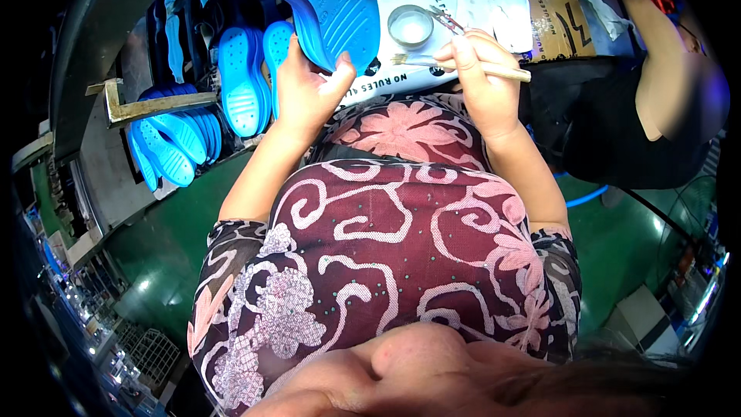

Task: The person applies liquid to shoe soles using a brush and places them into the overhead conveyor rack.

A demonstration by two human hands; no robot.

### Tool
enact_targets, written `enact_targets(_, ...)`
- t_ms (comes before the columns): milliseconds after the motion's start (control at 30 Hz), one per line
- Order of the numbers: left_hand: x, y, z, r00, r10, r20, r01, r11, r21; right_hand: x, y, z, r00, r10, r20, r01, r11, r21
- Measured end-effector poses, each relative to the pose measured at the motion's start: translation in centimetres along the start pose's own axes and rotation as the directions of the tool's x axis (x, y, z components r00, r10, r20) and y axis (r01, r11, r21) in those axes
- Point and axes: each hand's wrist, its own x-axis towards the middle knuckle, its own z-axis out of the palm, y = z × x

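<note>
At the upper middle, my left hand (312, 85) grips one end of a bright blue shoe sole (340, 11) with rows of small holes and grooves. The thumb presses on its near edge; the other fingers are partly hidden. A flat brush (505, 72) with a pale wooden handle lies in my right hand (488, 81), its bristles pointing left. Just beyond the bristles sits a small round bowl (411, 27) of whitish liquid. A thin reddish tool (448, 22) reaches from the bowl's rim towards my right fingertips; whether I touch it, I cannot tell.
More blue soles (243, 81) stand in stacks at the left, near a metal bracket (162, 106). Under the bowl is white printed sheeting (394, 85), with cardboard (552, 19) and white paper (494, 11) to its right. Another person's arm (656, 54) is at the far right.
</note>
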Motion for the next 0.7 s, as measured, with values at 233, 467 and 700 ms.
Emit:
enact_targets(233,0.7,0.7,0.7,0.995,-0.1,0.021,0.101,0.993,-0.055,0.7,1.2,-1.6,0.989,-0.101,-0.105,0.096,0.994,-0.052)
enact_targets(467,2.7,6.6,-2.7,0.973,-0.124,0.193,0.174,0.946,-0.272,-1.6,3.4,-3.1,0.895,0.297,-0.334,-0.202,0.935,0.29)
enact_targets(700,5.3,10.8,-1.8,0.424,-0.128,0.897,0.669,0.712,-0.214,-4.1,3.7,-3.4,0.904,0.3,-0.303,-0.24,0.945,0.222)
